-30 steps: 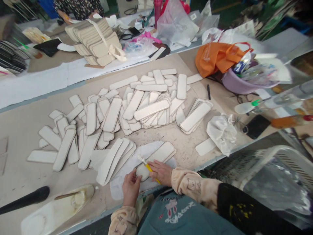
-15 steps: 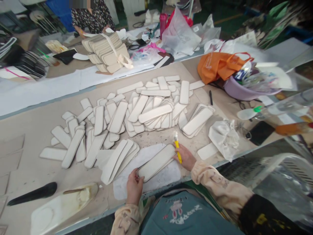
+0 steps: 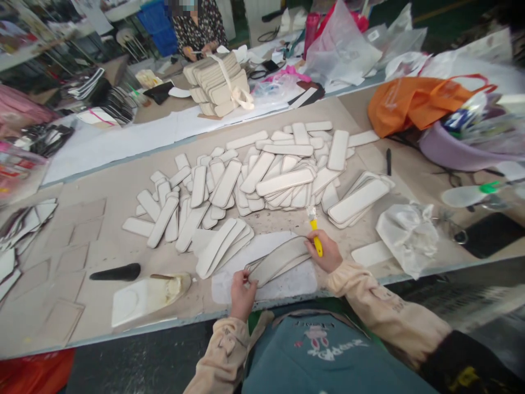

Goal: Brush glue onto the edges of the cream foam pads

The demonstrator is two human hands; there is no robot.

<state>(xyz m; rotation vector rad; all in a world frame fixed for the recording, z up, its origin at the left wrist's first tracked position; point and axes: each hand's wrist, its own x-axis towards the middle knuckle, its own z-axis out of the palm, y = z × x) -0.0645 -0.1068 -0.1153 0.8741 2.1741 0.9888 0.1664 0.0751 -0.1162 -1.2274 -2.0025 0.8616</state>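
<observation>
Between my hands is a small stack of long pale strips [image 3: 279, 260] with rounded ends, bowed upward in the middle above a white sheet [image 3: 301, 279]. My left hand [image 3: 244, 293] pinches the near left end of the stack. My right hand [image 3: 327, 251] grips the far right end, and a yellow-handled brush [image 3: 316, 236] is tucked in its fingers with the pale bristles pointing away from me. To the left of the held stack lies a fanned group of similar strips [image 3: 223, 246]. Beyond it spreads a large heap of the same strips [image 3: 229, 183].
Left along the near edge lie a black tapered tool [image 3: 115, 272] and a cut-open white bottle [image 3: 135, 301] with pale paste. To the right are a white cloth bundle [image 3: 408, 235], a black phone-like slab [image 3: 494, 234] and a purple basin [image 3: 447, 148]. A person [image 3: 200, 30] sits across the table.
The strips in my hands have gone from lying nearly flat to bowed upward. My view has swung to the left, so more of the table's left side shows.
</observation>
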